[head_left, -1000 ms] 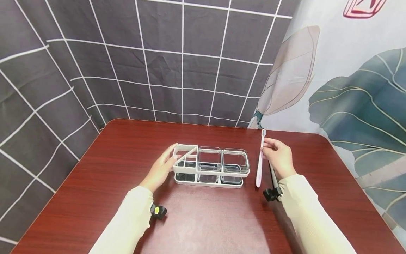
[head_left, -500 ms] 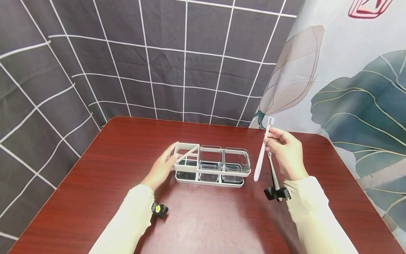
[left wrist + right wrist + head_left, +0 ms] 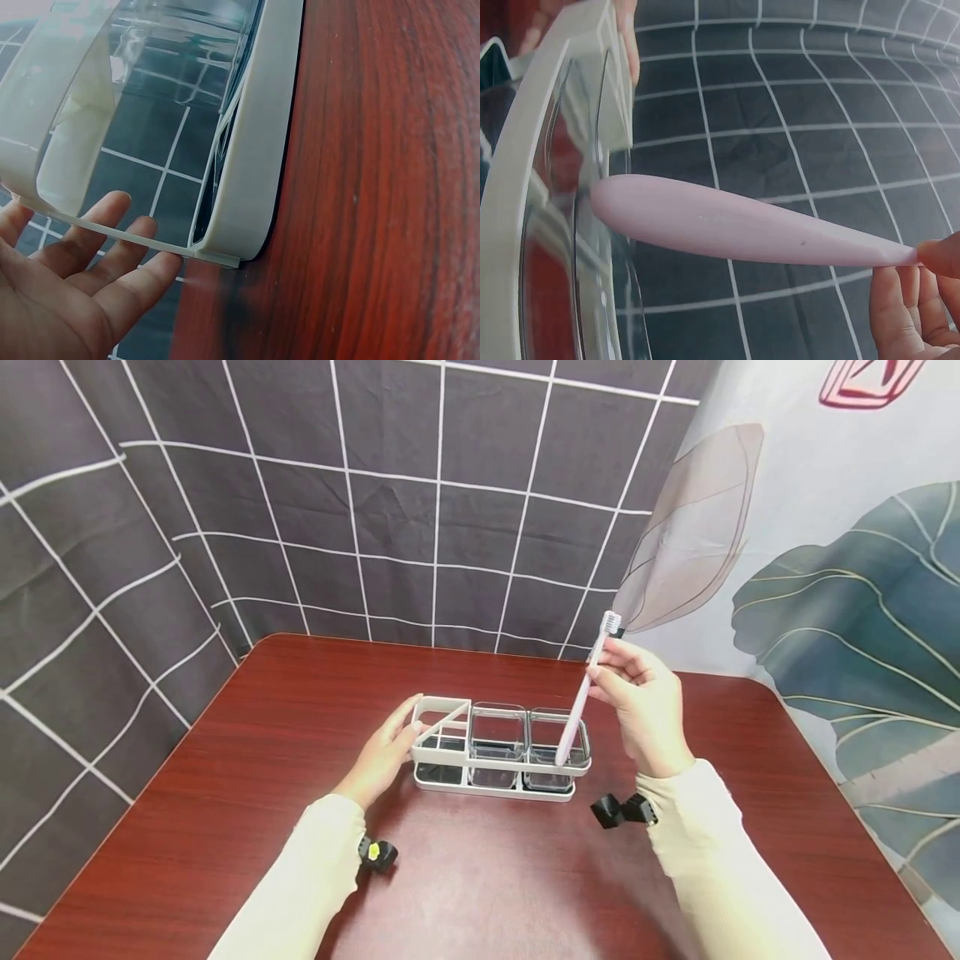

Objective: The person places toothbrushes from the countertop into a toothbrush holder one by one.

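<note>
Right hand (image 3: 641,706) pinches pink toothbrush (image 3: 581,702), handle tip just over the holder (image 3: 498,747) cup nearest counter's right edge. Left hand (image 3: 382,752), fingers flat, steadies holder's other end. Toothbrush not yet in; insertion left.

The left hand (image 3: 384,752) rests, fingers straight, against the left end of the toothbrush rack (image 3: 498,745). The right hand (image 3: 643,703) is raised above the rack's right end, fingertips pinched, both forearms extended.
</note>
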A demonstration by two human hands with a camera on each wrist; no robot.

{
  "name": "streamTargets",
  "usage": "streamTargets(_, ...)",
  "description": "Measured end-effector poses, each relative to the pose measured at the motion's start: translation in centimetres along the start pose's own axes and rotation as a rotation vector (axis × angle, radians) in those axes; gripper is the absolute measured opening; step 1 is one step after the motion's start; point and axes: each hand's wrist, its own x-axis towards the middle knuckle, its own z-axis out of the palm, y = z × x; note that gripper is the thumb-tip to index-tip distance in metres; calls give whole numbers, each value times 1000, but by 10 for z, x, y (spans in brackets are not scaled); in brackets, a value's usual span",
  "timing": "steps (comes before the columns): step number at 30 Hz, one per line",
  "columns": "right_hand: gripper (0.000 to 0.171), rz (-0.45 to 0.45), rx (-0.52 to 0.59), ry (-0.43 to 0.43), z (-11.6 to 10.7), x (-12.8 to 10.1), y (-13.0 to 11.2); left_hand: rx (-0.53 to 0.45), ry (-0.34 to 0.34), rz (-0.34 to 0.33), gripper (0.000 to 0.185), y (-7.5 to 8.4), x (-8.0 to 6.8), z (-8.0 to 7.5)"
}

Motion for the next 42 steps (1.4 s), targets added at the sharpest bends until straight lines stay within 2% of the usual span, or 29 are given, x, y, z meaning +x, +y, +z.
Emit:
streamTargets(7, 34, -37, 41, -62, 30, -2, 0, 25, 25, -9, 53, -2, 2, 0)
streamTargets(16, 35, -82, 107, -69, 63, -5, 5, -15, 1, 5, 52, -1, 0, 1)
streamTargets(25, 35, -86, 153, -85, 93, -9, 17, 21, 6, 0, 52, 0, 0, 0)
streamTargets(28, 33, -121, 117, -100, 100, -10, 24, 23, 5, -6, 52, -1, 0, 0)
streamTargets(33, 30, -200, -2, -145, 108, -13, 34, 39, 16, -4, 52, -1, 0, 0)
streamTargets(42, 26, -157, -128, -218, 118, -25, 49, 46, 26, -3, 52, 1, 0, 1)
